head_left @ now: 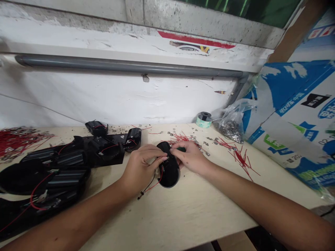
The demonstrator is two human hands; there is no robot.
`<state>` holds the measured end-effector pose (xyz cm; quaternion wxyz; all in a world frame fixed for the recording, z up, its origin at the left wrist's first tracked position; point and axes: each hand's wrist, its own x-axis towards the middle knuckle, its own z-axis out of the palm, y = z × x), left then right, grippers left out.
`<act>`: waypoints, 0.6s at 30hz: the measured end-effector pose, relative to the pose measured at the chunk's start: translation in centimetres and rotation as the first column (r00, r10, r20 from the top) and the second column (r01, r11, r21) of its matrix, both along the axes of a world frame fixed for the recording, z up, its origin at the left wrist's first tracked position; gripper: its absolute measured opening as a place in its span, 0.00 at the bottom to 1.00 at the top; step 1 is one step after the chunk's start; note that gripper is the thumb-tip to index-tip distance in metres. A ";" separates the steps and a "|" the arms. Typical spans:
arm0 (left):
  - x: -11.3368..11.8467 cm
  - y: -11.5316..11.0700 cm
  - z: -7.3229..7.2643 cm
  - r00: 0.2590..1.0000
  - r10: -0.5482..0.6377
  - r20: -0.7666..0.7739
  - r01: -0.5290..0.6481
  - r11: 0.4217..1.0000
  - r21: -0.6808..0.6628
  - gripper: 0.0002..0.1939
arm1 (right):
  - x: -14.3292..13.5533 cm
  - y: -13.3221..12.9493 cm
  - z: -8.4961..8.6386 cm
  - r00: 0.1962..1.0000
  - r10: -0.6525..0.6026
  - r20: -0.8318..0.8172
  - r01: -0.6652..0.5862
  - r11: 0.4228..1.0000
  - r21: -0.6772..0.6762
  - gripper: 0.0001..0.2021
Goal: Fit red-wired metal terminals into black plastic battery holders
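A black oval plastic housing [169,174] lies on the pale table in front of me, its rounded end toward me. My left hand [143,162] pinches at the housing's middle with thumb and index finger; a small metallic bit shows at the fingertips. My right hand [190,156] is closed at the housing's upper right edge, with something green partly showing under its fingers. From the housing's left side a red wire [154,185] and a black wire run down to a small black part [140,196] on the table.
Black housings with wires [70,158] are piled at the left, beside a heap of red wires [15,141]. Loose red wires [242,158] and metal bits lie at the right. Behind them are a tape roll [203,120], a bag of metal parts [231,125] and a printed carton [295,115].
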<state>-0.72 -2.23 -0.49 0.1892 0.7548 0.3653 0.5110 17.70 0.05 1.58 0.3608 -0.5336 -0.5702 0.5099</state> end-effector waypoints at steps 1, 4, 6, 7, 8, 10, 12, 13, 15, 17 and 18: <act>0.1 0.0 0.0 1.000 -0.011 0.002 0.011 1.000 -0.010 0.05 | 0.0 0.0 0.0 1.000 0.001 -0.001 -0.001 1.000 0.005 0.04; 0.1 -0.1 0.1 1.000 -0.014 -0.005 0.014 0.999 -0.037 0.05 | 0.1 0.0 -0.1 1.000 0.001 -0.008 -0.001 1.000 0.012 0.03; 0.1 -0.1 0.0 1.000 -0.011 -0.008 0.011 0.999 -0.039 0.05 | 0.1 0.1 -0.2 1.000 0.008 -0.012 -0.008 1.000 0.008 0.03; 0.1 -0.1 0.0 1.000 -0.014 -0.009 0.014 0.999 -0.041 0.05 | 0.1 0.1 -0.2 1.000 0.011 -0.014 -0.011 1.000 0.009 0.03; 0.1 0.0 -0.1 1.000 -0.020 -0.010 0.020 0.999 -0.045 0.06 | 0.1 0.0 -0.2 1.000 0.011 -0.016 -0.011 1.000 0.010 0.03; 0.0 0.1 -0.2 0.999 -0.035 -0.014 0.034 0.998 -0.060 0.07 | 0.1 0.0 -0.2 1.000 0.009 -0.020 -0.008 1.000 0.015 0.04; 0.0 0.2 -0.4 0.999 -0.046 -0.025 0.044 0.996 -0.075 0.08 | 0.0 -0.1 -0.2 1.000 0.006 -0.022 -0.006 1.000 0.017 0.04; 0.0 0.3 -0.5 0.998 -0.051 -0.033 0.048 0.996 -0.081 0.08 | 0.0 -0.1 -0.2 1.000 0.006 -0.021 -0.005 1.000 0.018 0.05; 0.0 0.4 -0.6 0.997 -0.058 -0.045 0.054 0.995 -0.088 0.08 | 0.0 -0.1 -0.2 1.000 0.005 -0.016 -0.005 1.000 0.021 0.05; 0.0 0.5 -0.6 0.997 -0.060 -0.048 0.056 0.994 -0.090 0.08 | 0.1 0.0 -0.2 1.000 0.004 -0.013 -0.004 1.000 0.023 0.05; 0.0 0.5 -0.6 0.997 -0.059 -0.047 0.054 0.994 -0.090 0.08 | 0.1 0.0 -0.2 1.000 0.006 -0.013 -0.005 1.000 0.026 0.05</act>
